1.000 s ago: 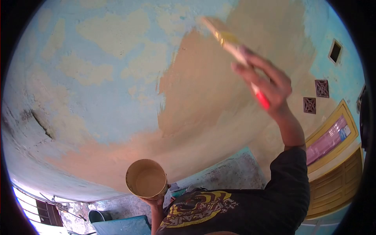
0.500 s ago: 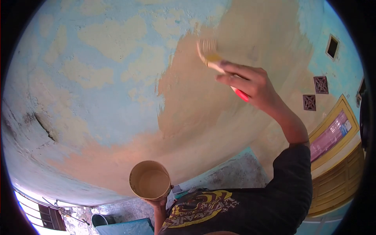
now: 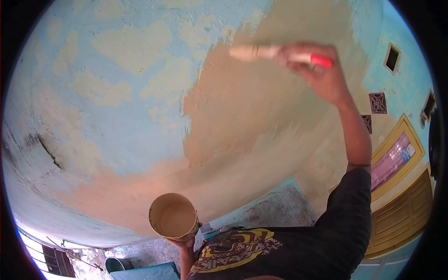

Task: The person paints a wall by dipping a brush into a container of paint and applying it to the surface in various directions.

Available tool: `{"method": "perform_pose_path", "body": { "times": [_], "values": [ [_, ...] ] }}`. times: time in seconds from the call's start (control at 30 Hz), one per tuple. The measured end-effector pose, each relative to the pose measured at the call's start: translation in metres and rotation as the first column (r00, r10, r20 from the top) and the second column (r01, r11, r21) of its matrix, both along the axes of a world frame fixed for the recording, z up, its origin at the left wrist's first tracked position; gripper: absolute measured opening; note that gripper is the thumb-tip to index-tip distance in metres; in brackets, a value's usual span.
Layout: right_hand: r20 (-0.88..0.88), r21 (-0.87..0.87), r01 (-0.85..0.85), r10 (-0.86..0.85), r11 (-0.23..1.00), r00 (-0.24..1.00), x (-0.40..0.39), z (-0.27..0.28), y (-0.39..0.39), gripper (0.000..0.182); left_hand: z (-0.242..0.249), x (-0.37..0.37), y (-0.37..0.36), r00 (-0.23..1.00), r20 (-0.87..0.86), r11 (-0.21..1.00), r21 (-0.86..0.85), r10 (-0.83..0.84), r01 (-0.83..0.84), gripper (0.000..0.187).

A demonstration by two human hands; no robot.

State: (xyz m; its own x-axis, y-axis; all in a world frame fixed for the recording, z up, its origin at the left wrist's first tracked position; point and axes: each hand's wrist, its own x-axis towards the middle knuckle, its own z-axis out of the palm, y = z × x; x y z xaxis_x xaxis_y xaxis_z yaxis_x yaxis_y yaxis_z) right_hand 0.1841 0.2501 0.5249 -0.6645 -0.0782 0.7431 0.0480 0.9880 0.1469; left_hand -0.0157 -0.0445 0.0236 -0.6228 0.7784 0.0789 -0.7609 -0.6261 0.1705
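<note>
My right hand (image 3: 313, 65) is closed round the handle of a paintbrush (image 3: 266, 51) with a red end, held nearly level in front of the upper wall. The brush is blurred, and whether its bristles touch the wall cannot be told. Tan paint (image 3: 242, 102) covers the middle of the wall, beside bare blue plaster with pale patches (image 3: 140, 116) on the left. Low in the view, my left hand (image 3: 183, 242) holds a round bucket (image 3: 173, 217) from beneath and beside it. Tan paint lies inside the bucket.
At the right are a yellow-framed window (image 3: 396, 154), a brown wooden door (image 3: 401, 212) and dark vent blocks (image 3: 378, 102). A concrete ledge (image 3: 280, 205) runs below the wall. Lower left, a dark bucket (image 3: 118, 264) stands by a blue surface (image 3: 149, 272).
My right hand has moved up and to the right, and the brush has turned from slanted to nearly level. The bucket in my left hand appears slightly lower and farther left.
</note>
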Motion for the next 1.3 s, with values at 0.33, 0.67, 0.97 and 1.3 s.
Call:
{"method": "perform_pose_path", "body": {
  "times": [0.33, 0.67, 0.97, 1.3],
  "values": [
    [0.157, 0.409, 0.072, -0.147, 0.91, 0.977, -0.022, -0.053, -0.026, 0.019, -0.001, 0.004, -0.003, 1.0, -0.016, 0.999, -0.024, 0.024, -0.025, 0.099],
    [-0.064, -0.331, -0.019, -0.003, 0.943, 0.998, -0.038, 0.052, 0.002, 0.011, -0.005, 0.002, -0.003, 0.994, -0.035, 0.989, -0.107, 0.099, -0.102, 0.1],
    [0.12, -0.277, 0.0, 0.035, 0.961, 0.992, -0.05, 0.03, -0.006, 0.012, 0.003, 0.004, -0.01, 0.99, 0.048, 0.989, -0.072, 0.131, -0.127, 0.096],
    [-0.156, -0.058, -0.156, 0.145, 0.986, 0.977, -0.044, 0.039, -0.018, 0.009, -0.001, 0.003, -0.009, 0.992, 0.041, 0.989, -0.092, 0.116, -0.112, 0.098]
  ]
}}
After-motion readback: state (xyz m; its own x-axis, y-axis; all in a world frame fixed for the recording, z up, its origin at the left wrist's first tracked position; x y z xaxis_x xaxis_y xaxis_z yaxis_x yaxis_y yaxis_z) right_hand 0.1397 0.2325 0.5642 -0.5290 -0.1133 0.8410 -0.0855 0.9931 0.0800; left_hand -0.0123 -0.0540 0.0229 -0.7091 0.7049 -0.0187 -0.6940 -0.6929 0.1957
